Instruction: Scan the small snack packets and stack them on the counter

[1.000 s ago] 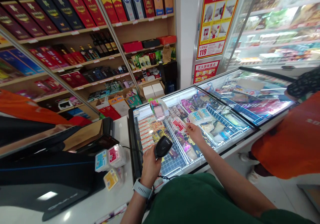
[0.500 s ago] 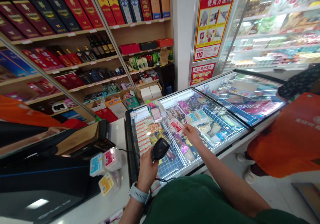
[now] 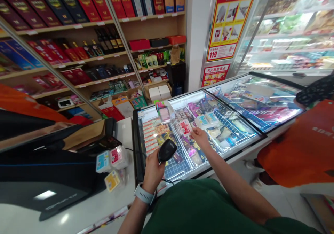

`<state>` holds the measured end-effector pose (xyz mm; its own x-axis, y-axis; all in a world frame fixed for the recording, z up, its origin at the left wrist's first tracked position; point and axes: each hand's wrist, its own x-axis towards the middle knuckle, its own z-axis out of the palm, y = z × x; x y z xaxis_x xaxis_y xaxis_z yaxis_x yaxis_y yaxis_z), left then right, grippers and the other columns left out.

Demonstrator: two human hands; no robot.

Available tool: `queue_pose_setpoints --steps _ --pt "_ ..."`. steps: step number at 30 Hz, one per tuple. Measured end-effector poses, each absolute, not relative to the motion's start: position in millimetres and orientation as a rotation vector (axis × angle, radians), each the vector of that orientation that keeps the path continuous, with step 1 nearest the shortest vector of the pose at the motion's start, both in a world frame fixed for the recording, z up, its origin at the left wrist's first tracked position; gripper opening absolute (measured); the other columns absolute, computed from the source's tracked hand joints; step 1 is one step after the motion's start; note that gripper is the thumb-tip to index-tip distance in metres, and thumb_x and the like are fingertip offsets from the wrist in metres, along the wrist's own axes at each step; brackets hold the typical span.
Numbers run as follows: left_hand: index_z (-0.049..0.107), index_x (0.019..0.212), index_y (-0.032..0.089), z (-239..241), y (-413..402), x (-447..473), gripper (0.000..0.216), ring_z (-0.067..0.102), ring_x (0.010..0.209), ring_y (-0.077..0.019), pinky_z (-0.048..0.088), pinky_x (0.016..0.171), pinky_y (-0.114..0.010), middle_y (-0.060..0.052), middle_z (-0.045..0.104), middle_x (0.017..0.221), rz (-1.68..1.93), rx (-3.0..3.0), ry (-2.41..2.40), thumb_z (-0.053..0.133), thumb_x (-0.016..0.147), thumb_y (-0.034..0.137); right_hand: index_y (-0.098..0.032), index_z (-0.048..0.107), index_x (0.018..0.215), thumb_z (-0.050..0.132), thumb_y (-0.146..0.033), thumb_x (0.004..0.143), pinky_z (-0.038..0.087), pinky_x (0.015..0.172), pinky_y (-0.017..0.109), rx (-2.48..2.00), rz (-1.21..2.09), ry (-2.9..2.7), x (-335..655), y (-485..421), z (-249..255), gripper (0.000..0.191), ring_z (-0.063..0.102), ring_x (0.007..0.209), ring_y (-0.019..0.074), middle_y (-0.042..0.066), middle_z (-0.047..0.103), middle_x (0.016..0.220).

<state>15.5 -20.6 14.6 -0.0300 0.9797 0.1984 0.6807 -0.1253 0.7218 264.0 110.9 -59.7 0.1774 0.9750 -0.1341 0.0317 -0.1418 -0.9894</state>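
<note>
My left hand (image 3: 153, 169) is wrapped round the handle of a black barcode scanner (image 3: 167, 150), its head pointing up and right over the chest freezer. A cable runs near that wrist. With the fingertips of my right hand (image 3: 201, 138) I pinch the near corner of a small clear tub with a red and white label (image 3: 185, 127), label facing up. Whether the tub rests on the freezer's glass top or hovers just above cannot be told. Right beside it, tubs with light-blue labels (image 3: 202, 120) sit on the glass.
On the white counter (image 3: 127, 133) at left stand tubs with blue (image 3: 102, 161), pink (image 3: 117, 156) and yellow (image 3: 112, 180) labels, beside a black machine (image 3: 52, 185). A person in an orange vest (image 3: 300, 147) stands at right; another orange garment (image 3: 28, 103) shows at left.
The red-labelled tub has turned so its label shows more fully, and my right hand is slightly lower against it. The scanner has shifted slightly up. The whole view has swung a little.
</note>
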Motion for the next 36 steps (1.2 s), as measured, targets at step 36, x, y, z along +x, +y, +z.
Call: queue_pose_setpoints --steps 36 --pt "0.058 0.127 0.019 33.1 -71.1 7.3 0.060 0.061 0.115 -0.0286 0.043 0.105 -0.050 -0.011 0.069 0.120 1.053 1.708 1.870 0.054 0.070 0.002 -0.015 0.070 0.078 0.061 -0.045 0.091 0.055 0.074 0.034 -0.937 2.031 -1.266 87.4 54.8 -70.7 0.034 0.065 0.081 0.0212 0.002 0.066 0.071"
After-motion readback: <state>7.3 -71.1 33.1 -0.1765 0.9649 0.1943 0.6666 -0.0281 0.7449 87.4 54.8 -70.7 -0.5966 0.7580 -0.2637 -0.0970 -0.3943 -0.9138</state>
